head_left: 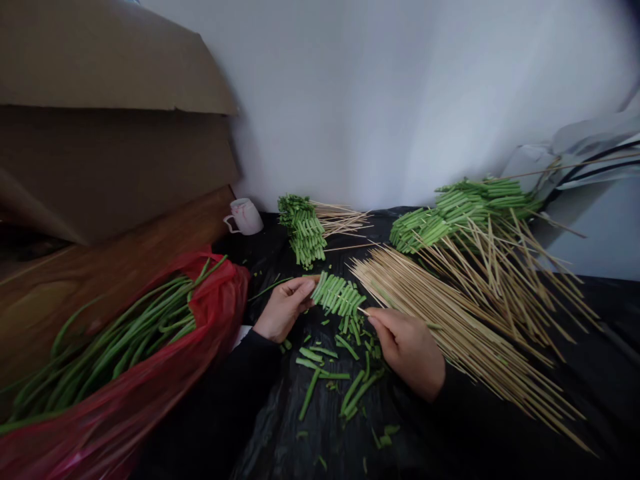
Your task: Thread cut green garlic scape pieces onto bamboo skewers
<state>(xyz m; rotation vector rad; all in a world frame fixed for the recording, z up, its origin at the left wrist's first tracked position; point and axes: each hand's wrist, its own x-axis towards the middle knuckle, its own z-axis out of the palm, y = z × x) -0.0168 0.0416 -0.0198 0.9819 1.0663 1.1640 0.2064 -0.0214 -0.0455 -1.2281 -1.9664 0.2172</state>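
Between my two hands a row of cut green bean pieces (340, 295) is threaded side by side on a thin wooden skewer (365, 311). My left hand (286, 308) is closed at the left end of this row, thumb and fingers pinching there. On the right, my right hand (407, 348) grips the bare part of the skewer between thumb and fingers. Loose bean pieces (320, 360) lie scattered below on the black plastic sheet (280, 427).
Bare skewers (460, 333) lie in a wide heap at right. Filled bean skewers are piled at the back (305, 233) and back right. A red bag (220, 293) of long beans (125, 333) sits left, near a mug (246, 217) and cardboard box (115, 160). A wall stands behind.
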